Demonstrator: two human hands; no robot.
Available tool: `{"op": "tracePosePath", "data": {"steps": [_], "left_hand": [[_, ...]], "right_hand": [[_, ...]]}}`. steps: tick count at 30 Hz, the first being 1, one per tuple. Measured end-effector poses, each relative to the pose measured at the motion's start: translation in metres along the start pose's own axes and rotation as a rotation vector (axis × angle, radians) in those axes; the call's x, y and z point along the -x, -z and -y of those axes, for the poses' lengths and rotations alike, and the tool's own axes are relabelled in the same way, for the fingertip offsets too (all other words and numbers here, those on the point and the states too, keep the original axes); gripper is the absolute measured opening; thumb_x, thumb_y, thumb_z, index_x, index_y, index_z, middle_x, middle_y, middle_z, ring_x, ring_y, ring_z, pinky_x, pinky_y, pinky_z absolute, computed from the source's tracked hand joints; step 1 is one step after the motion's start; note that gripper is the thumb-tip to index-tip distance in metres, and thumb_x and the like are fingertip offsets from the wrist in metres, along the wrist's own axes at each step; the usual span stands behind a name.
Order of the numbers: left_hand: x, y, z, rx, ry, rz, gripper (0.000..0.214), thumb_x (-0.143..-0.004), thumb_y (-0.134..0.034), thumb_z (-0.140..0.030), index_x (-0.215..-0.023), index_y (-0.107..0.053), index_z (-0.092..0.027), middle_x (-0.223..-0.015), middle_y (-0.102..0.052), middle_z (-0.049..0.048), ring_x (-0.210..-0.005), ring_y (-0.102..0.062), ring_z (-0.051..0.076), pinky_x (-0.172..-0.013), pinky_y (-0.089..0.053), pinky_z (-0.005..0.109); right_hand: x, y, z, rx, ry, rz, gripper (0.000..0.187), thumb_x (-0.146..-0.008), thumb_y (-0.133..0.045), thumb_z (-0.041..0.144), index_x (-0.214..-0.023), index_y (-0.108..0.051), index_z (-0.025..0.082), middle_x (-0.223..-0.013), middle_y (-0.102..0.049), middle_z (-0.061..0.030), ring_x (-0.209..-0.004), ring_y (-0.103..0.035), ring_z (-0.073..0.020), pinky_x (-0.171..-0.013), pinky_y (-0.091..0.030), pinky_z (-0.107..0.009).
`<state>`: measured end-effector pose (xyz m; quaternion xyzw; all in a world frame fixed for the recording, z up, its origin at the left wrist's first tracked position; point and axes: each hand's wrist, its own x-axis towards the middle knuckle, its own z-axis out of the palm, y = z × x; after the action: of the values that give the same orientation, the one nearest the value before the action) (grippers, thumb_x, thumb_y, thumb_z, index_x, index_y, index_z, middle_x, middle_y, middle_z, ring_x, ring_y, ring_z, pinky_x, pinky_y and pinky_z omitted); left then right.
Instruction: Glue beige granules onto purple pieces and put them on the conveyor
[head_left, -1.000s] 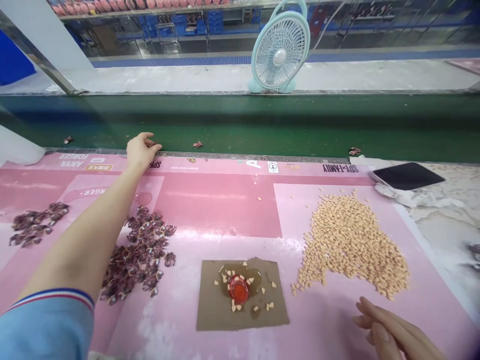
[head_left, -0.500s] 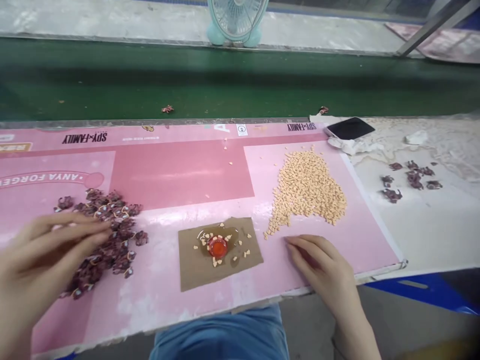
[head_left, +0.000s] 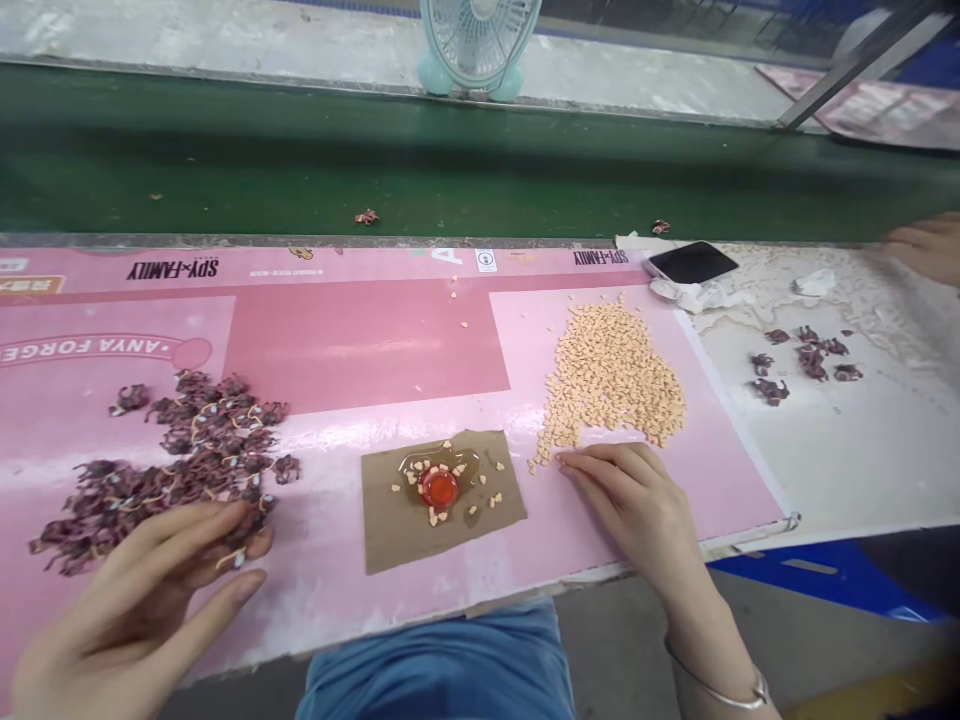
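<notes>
At the near edge of a pile of small dark purple figures, my left hand has its thumb and fingers apart. A small figure with a pale tip lies at its fingertips; whether they touch it I cannot tell. My right hand is closed in a pinch just below the heap of tiny beige pieces. What sits between its fingertips is too small to make out. Between the hands lies a brown cardboard piece with a clear wet puddle, a round red cap-like thing and scattered beige pieces.
A pink printed sheet covers the table. Beyond it runs a green belt with two loose figures, and a fan stands behind. A phone and several figures lie right. Another person's hand is at the far right.
My left hand has moved right and nearer, from over the pile to its near edge, and its thumb has spread. My right hand has shifted slightly up and left. Another person's hand has appeared at right.
</notes>
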<state>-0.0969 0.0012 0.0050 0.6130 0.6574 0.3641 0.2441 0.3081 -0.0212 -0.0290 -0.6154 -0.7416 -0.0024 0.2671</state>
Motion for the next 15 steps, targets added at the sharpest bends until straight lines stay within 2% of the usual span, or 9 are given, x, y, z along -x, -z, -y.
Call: {"op": "tracePosePath", "data": {"steps": [2, 4, 7, 9, 12, 15], "left_hand": [[0.001, -0.006, -0.004, 0.042, 0.134, -0.024, 0.044, -0.066, -0.077, -0.043, -0.104, -0.076, -0.065, -0.114, -0.074, -0.0159, -0.077, -0.079, 0.034, -0.072, -0.071, 0.049], [0.002, -0.009, -0.003, 0.055, 0.209, -0.053, 0.038, -0.063, -0.077, -0.046, -0.097, -0.078, -0.064, -0.108, -0.076, -0.0148, -0.078, -0.078, 0.038, -0.071, -0.068, 0.054], [0.004, -0.013, -0.004, 0.039, 0.207, -0.051, 0.026, -0.067, -0.074, -0.049, -0.087, -0.079, -0.064, -0.085, -0.078, -0.0089, -0.081, -0.074, 0.043, -0.072, -0.062, 0.063], [0.006, -0.016, -0.008, 0.041, 0.136, -0.028, 0.018, -0.07, -0.073, -0.051, -0.082, -0.08, -0.061, -0.08, -0.078, -0.0044, -0.082, -0.073, 0.045, -0.071, -0.06, 0.065], [0.014, -0.026, -0.019, 0.097, -0.013, 0.0, 0.014, -0.074, -0.073, -0.05, -0.082, -0.082, -0.056, -0.082, -0.079, -0.0007, -0.076, -0.074, 0.041, -0.062, -0.062, 0.058], [0.026, -0.044, -0.036, 0.265, -0.047, 0.12, 0.023, -0.081, -0.074, -0.035, -0.099, -0.082, -0.049, -0.075, -0.078, 0.0008, -0.062, -0.074, 0.03, -0.054, -0.065, 0.041]], "right_hand": [[0.004, 0.001, -0.001, -0.012, -0.011, 0.001, 0.016, -0.103, -0.06, 0.026, -0.103, -0.076, 0.025, -0.092, -0.075, -0.0034, -0.085, -0.066, -0.0194, -0.078, -0.055, -0.034], [0.006, -0.001, -0.001, -0.017, -0.026, -0.001, 0.015, -0.103, -0.06, 0.026, -0.103, -0.075, 0.025, -0.092, -0.075, -0.0033, -0.085, -0.066, -0.0197, -0.079, -0.055, -0.035], [0.005, -0.006, -0.003, -0.013, -0.049, -0.001, 0.016, -0.103, -0.059, 0.027, -0.101, -0.074, 0.026, -0.093, -0.076, -0.0032, -0.086, -0.066, -0.0201, -0.079, -0.054, -0.036], [0.002, -0.009, -0.006, -0.005, -0.068, -0.002, 0.017, -0.104, -0.058, 0.029, -0.099, -0.074, 0.026, -0.093, -0.075, -0.0038, -0.086, -0.066, -0.0206, -0.078, -0.054, -0.036], [-0.003, -0.009, -0.002, -0.004, -0.093, -0.032, 0.019, -0.105, -0.055, 0.029, -0.097, -0.072, 0.026, -0.092, -0.073, -0.0056, -0.085, -0.066, -0.0217, -0.075, -0.053, -0.036], [-0.01, -0.004, 0.025, -0.076, -0.078, -0.075, 0.019, -0.104, -0.052, 0.024, -0.096, -0.069, 0.025, -0.091, -0.071, -0.0058, -0.085, -0.066, -0.0208, -0.073, -0.053, -0.034]]}}
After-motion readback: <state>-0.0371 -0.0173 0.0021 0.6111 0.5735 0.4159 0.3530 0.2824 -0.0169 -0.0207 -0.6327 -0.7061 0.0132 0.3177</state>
